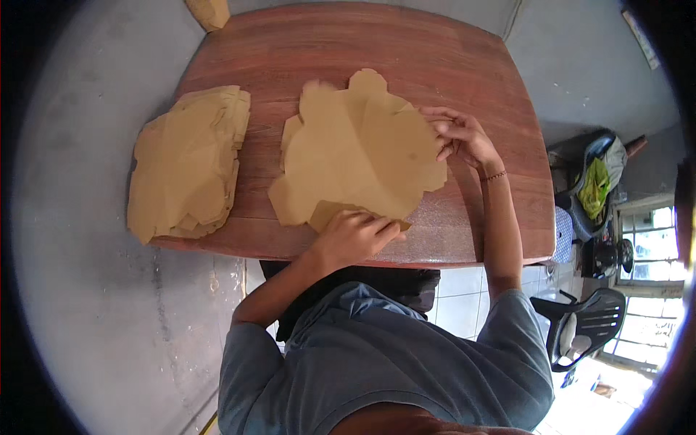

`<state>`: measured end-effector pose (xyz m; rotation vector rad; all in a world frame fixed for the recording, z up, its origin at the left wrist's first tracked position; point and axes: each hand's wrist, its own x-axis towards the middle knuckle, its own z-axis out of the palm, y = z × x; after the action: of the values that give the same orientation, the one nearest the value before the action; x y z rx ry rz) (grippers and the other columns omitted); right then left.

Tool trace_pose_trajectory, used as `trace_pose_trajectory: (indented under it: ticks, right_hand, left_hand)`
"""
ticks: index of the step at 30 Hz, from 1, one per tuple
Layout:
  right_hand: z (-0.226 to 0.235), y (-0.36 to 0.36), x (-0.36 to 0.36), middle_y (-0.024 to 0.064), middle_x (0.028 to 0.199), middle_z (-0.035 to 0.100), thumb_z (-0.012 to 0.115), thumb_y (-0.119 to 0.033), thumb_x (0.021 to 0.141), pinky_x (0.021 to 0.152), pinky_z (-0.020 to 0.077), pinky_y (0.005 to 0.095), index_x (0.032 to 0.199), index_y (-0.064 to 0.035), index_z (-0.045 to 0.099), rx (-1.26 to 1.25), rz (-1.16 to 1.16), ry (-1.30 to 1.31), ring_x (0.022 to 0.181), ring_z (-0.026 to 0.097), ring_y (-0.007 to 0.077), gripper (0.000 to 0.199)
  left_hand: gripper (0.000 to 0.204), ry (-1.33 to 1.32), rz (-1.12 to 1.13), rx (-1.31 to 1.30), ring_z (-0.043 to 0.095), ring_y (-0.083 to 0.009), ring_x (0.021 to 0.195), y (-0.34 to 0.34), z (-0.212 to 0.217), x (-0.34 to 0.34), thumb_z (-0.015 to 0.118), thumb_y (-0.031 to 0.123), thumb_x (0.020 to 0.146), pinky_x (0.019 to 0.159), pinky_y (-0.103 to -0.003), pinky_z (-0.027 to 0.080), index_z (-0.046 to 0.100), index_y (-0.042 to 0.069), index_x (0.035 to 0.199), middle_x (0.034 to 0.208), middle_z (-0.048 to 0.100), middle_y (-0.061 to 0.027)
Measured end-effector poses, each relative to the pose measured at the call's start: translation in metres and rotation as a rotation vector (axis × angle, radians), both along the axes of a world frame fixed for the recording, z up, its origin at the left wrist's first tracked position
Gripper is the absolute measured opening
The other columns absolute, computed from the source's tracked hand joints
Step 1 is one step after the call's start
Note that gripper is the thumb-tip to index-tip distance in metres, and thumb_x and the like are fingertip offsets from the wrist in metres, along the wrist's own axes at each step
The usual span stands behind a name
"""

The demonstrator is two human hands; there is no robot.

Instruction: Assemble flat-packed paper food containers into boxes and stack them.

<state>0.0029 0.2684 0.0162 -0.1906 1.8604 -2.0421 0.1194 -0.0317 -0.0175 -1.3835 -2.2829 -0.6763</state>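
A flat brown cardboard box blank [348, 152], with rounded flaps and crease lines, lies on the wooden table [326, 43] in front of me. Its near flap stands folded up, and my left hand [355, 238] has its fingers curled over that flap. Beside the blank's right edge is my right hand [464, 138], its fingers bent and apart, the fingertips at or very near the cardboard. A beaded bracelet circles that wrist. To the left a stack of similar cardboard blanks [185, 163] sits on the table.
A grey wall [87, 181] runs along the table's left side. At the far left corner stands a brown cardboard piece [209, 13]. To the right are a black plastic chair [591, 326], another chair holding a yellow-green bag [594, 188], and bright windows [652, 232].
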Motion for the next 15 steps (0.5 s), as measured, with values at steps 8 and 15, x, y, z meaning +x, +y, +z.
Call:
trace_pose_trajectory:
  ticks: [8, 15]
  right_hand:
    - [0.012, -0.022, 0.013, 0.0088, 0.099, 0.075, 0.074, -0.012, 0.092, 0.058, 0.0578, 0.0255, 0.122, 0.0027, 0.065, 0.623, 0.094, 0.070, 0.077, 0.073, 0.0127, 0.035]
    - [0.007, -0.022, 0.012, 0.0114, 0.102, 0.072, 0.069, -0.011, 0.093, 0.056, 0.0608, 0.0275, 0.131, 0.0061, 0.059, -0.017, -0.124, 0.086, 0.082, 0.072, 0.0152, 0.043]
  left_hand:
    - [0.027, -0.049, -0.161, 0.010, 0.073, -0.0222, 0.089, -0.019, -0.012, 0.002, 0.081, 0.030, 0.082, 0.081, -0.035, 0.061, 0.073, 0.008, 0.094, 0.088, 0.072, -0.0047]
    - [0.036, -0.033, 0.041, -0.020, 0.067, -0.0251, 0.115, -0.026, 0.017, -0.005, 0.073, 0.012, 0.069, 0.099, -0.041, 0.056, 0.075, 0.009, 0.105, 0.119, 0.070, -0.0059]
